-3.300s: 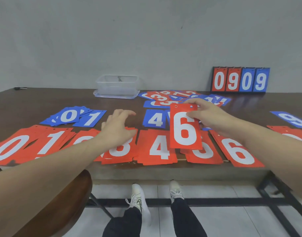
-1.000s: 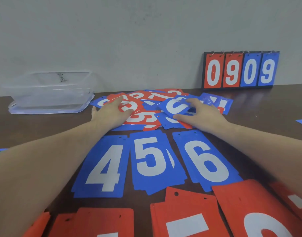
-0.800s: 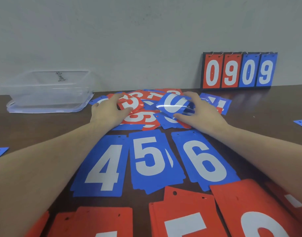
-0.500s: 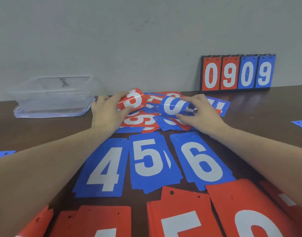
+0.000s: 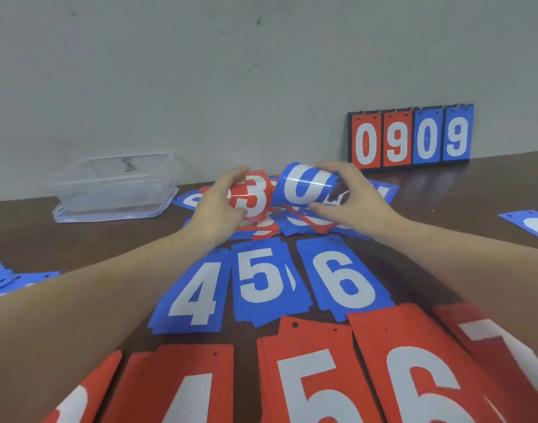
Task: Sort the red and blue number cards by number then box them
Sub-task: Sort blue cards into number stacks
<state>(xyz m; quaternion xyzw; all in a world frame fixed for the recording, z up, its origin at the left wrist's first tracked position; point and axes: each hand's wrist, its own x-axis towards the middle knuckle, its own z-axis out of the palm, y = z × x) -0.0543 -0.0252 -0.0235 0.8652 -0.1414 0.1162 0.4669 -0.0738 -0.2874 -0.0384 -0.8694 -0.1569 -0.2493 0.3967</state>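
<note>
My left hand (image 5: pixel 217 203) grips a bent red 3 card (image 5: pixel 254 195), lifted above the mixed pile of red and blue cards (image 5: pixel 295 221) at the far middle of the table. My right hand (image 5: pixel 350 196) grips a curled blue card (image 5: pixel 304 184) whose white digit looks like a 0, just right of the red one. Nearer me lie sorted blue stacks 4 (image 5: pixel 194 294), 5 (image 5: pixel 261 279) and 6 (image 5: pixel 342 279). Along the near edge lie red stacks, among them 5 (image 5: pixel 310 380) and 6 (image 5: pixel 414 370).
A clear plastic box (image 5: pixel 115 184) sits on its lid at the far left of the brown table (image 5: pixel 78 239). A flip scoreboard reading 0909 (image 5: pixel 411 137) leans on the wall. More blue cards lie at the left edge (image 5: pixel 14 279) and right edge (image 5: pixel 533 224).
Both hands picked a card out of the mixed pile and lifted it: the left the red 3, the right the blue card, which now curls in its grip.
</note>
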